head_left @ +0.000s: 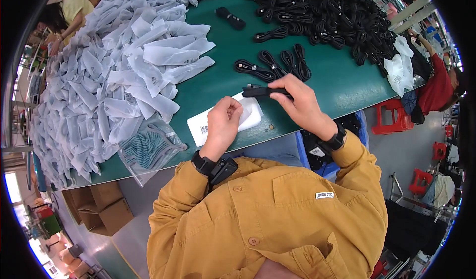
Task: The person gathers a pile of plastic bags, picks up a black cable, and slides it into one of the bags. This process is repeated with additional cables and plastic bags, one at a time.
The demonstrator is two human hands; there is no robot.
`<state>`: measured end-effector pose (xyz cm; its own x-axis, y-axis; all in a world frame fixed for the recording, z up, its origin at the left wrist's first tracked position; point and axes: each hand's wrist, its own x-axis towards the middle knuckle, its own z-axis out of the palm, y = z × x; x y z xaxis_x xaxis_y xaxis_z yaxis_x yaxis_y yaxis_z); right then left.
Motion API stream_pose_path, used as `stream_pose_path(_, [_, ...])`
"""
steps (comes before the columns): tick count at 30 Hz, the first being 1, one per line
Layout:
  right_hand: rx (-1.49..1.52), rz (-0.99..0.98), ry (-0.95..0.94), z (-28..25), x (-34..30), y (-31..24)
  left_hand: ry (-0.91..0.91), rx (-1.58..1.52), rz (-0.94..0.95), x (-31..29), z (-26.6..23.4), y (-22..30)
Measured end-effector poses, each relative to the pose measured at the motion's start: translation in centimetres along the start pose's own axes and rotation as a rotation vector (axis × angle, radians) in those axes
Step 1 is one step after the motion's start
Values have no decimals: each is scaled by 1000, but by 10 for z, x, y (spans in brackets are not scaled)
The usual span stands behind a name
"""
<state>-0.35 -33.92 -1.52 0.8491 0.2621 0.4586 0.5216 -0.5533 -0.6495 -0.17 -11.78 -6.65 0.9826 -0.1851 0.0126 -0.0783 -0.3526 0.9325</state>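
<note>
In the head view, your right hand point(301, 103) grips a bundled black cable point(256, 92) over the far right part of the white pouch point(202, 124) lying close to the tabletop's point(337, 83) near edge, while your left hand point(224, 123) has its fingers drawn together over that pouch; whether they pinch it, I cannot tell. Pale pouches point(134, 65) heap along the tabletop's left edge, and black cables point(322, 16) pile toward its far right corner.

Factory workshop: heaped black cables point(322, 16), piled white pouches point(109, 75), nearby co-workers point(439, 83).
</note>
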Motion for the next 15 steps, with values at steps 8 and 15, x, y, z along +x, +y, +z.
stream_pose_path(8, [-21,-3,-166,7,-25,3,3,-27,135,-5,-2,7])
stream_pose_path(15, [418,390,-120,27,-25,-2,42,280,595,-4,-8,25])
